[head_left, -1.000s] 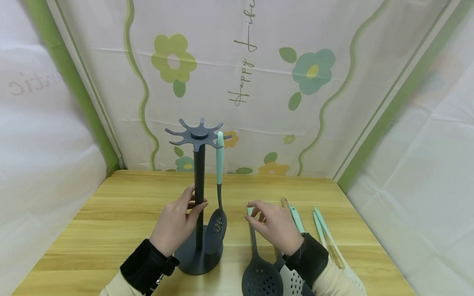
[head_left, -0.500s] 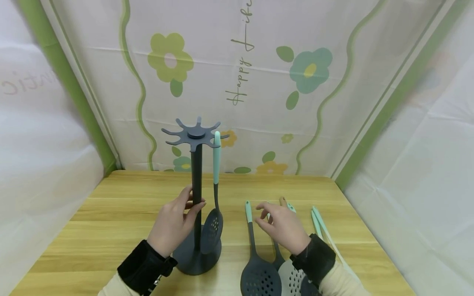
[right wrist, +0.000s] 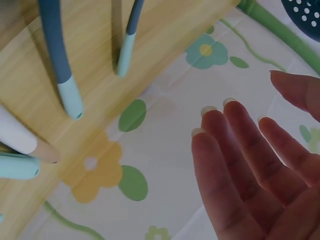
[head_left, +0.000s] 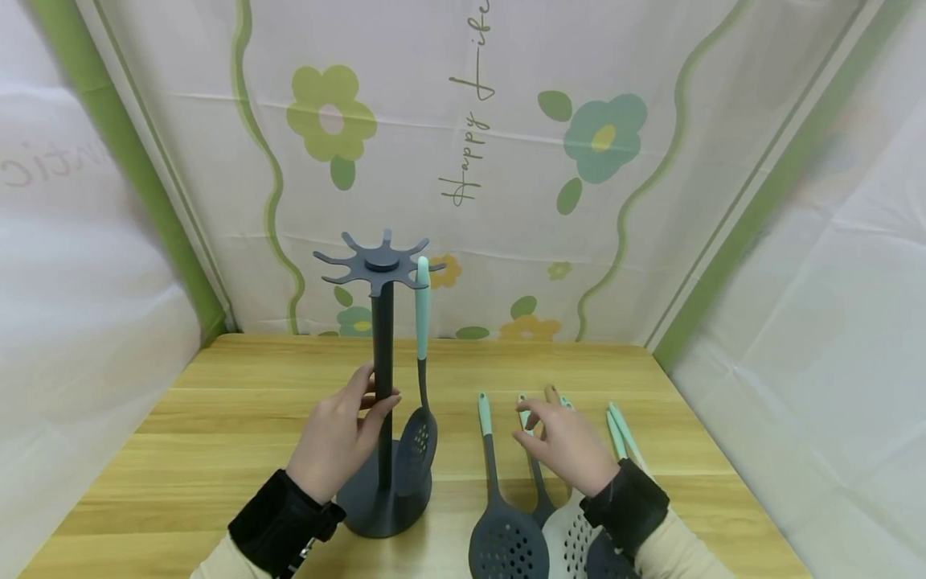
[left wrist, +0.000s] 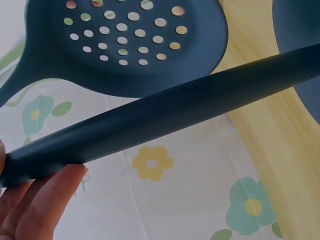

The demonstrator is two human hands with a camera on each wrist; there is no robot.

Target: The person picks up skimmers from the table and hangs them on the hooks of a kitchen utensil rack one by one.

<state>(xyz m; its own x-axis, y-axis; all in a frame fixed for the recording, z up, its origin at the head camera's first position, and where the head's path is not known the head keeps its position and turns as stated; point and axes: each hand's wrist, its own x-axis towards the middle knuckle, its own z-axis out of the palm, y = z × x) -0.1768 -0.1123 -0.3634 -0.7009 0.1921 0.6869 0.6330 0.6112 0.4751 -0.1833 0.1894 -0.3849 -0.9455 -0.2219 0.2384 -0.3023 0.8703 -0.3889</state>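
My left hand grips the upright dark pole of a utensil stand, thumb in front and fingers behind. A perforated dark skimmer with a mint handle hangs from one arm of the stand's top. In the left wrist view, the skimmer's head shows beyond the pole. My right hand hovers over the lying utensils with bent, relaxed fingers. It holds nothing in the right wrist view. Nearest its fingertips is a mint-ended dark utensil, its head partly hidden.
Left of that hand lies a dark perforated turner. A pale perforated utensil, a wooden handle tip and mint tongs are partly covered by the right hand and sleeve. A printed cloth encloses the wooden tabletop.
My right hand has moved rightward and slightly down, away from the leftmost turner's handle, uncovering it. My left hand keeps its hold on the pole. The head view has shifted slightly.
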